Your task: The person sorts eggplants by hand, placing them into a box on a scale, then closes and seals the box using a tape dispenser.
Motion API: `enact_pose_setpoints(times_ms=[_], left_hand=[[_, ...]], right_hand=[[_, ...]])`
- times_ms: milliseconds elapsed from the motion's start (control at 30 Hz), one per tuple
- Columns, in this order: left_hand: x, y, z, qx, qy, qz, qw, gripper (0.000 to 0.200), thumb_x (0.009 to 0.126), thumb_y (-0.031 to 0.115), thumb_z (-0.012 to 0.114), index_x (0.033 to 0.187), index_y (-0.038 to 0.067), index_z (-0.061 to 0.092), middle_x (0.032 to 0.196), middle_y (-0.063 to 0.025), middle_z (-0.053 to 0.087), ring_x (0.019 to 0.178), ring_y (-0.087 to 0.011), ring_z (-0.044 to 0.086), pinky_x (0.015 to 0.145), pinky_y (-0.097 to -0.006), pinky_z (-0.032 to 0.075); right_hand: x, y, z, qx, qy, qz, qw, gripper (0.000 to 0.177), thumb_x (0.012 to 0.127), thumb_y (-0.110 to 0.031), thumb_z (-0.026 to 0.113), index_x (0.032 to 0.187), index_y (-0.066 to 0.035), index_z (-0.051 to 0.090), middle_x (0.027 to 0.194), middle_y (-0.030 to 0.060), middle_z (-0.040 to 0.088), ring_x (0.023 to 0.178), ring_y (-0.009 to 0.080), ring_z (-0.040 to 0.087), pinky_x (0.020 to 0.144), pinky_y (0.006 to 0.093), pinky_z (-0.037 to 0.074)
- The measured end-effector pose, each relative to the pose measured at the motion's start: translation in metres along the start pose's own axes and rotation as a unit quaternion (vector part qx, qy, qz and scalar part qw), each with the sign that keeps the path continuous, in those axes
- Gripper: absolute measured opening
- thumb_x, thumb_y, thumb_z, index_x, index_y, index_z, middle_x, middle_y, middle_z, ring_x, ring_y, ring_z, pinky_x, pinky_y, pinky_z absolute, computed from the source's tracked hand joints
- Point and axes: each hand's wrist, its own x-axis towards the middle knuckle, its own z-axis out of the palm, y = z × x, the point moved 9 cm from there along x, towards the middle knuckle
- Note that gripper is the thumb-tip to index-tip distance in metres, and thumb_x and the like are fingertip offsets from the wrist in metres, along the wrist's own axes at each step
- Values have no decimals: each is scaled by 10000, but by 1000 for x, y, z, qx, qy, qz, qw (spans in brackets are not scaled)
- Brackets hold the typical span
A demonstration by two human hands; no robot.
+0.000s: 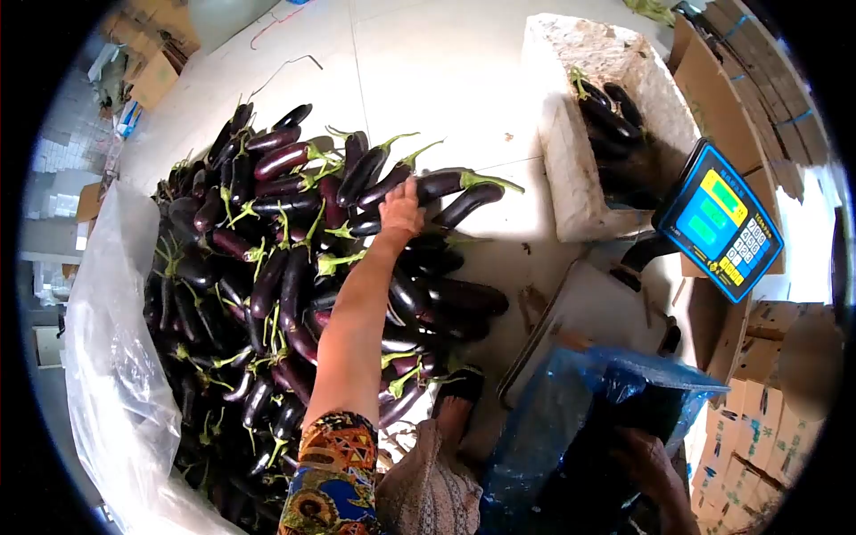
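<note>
My left hand reaches over a big heap of dark purple eggplants on the floor. Its fingers are closed round the near end of one eggplant, whose green stem points to the right. Another eggplant lies just beside it. At the lower right, my right hand is in shadow over a blue plastic bag with a dark inside. The fingers of that hand are too dim to make out, and so is what lies in the bag.
A white foam box holding several eggplants stands at the upper right. A scale with a blue display and a flat platform stands below it. Clear plastic sheeting borders the heap; cardboard boxes stand at right.
</note>
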Motion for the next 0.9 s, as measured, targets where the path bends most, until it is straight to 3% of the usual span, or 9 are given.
enact_pose_setpoints(times_ms=[133,233,367,433,500,533,633,800,900], left_hand=[[12,5,-2,99,-42,-72,992,667,679,289,793,1263,211,480,1154,-111,449,1103,-364,439,886,-514,421],[17,11,6,71,-16,-45,996,660,650,258,809,1221,200,483,1163,-118,444,1120,-354,429,867,-507,440],[9,33,-3,24,-62,13,998,616,679,234,762,1190,92,448,1074,-122,563,1001,-315,608,829,-462,476],[12,28,-23,-202,-34,8,979,456,712,322,761,1031,76,549,854,-103,640,867,-307,659,761,-378,525],[-2,12,-18,-528,-138,-123,829,374,820,342,699,1013,65,539,812,-96,611,787,-211,648,653,-344,528],[-28,37,-43,-676,-176,-168,695,363,887,344,630,1079,54,529,867,-84,598,775,-215,647,604,-301,545],[-70,62,-78,-804,-250,-105,529,559,885,447,612,1239,37,476,992,-178,614,757,-259,634,576,-322,553],[-141,95,-123,-853,-285,-106,423,607,911,447,571,1312,9,446,1064,-229,613,793,-294,627,586,-338,551],[-179,121,-148,-838,-355,-82,406,639,906,526,520,1274,6,471,1011,-230,625,712,-285,627,545,-323,524]], right_hand=[[-3,-2,-3,-18,27,-18,999,311,893,-30,580,1203,-8,576,1183,208,603,1072,368,589,960,412,471],[-3,-3,-3,-26,32,-45,998,306,888,-25,587,1193,-8,582,1142,205,621,1022,362,611,919,402,495],[-1,-7,-3,10,11,-26,1000,310,878,-25,598,1187,-9,587,1113,206,633,999,355,624,881,403,515],[-1,-4,-3,-24,1,-43,999,337,864,-29,621,1196,-21,567,1102,222,630,971,373,632,838,423,534],[-1,-6,-2,-33,1,-57,998,326,864,-26,620,1186,-23,571,1097,223,632,975,373,632,831,420,538],[-2,-8,-3,-29,7,-60,998,302,870,-21,608,1171,-20,585,1097,216,634,994,364,627,845,407,531],[-6,-13,-9,-20,12,-32,999,271,881,-15,589,1151,-26,601,1105,207,634,1010,357,624,863,395,523],[-24,-32,-21,-39,57,-119,991,324,867,-65,629,1185,-37,573,1075,223,638,927,378,645,784,417,550],[-29,-36,-17,-71,125,-210,967,319,871,-96,634,1179,-36,578,1048,206,648,904,346,656,784,397,547]])
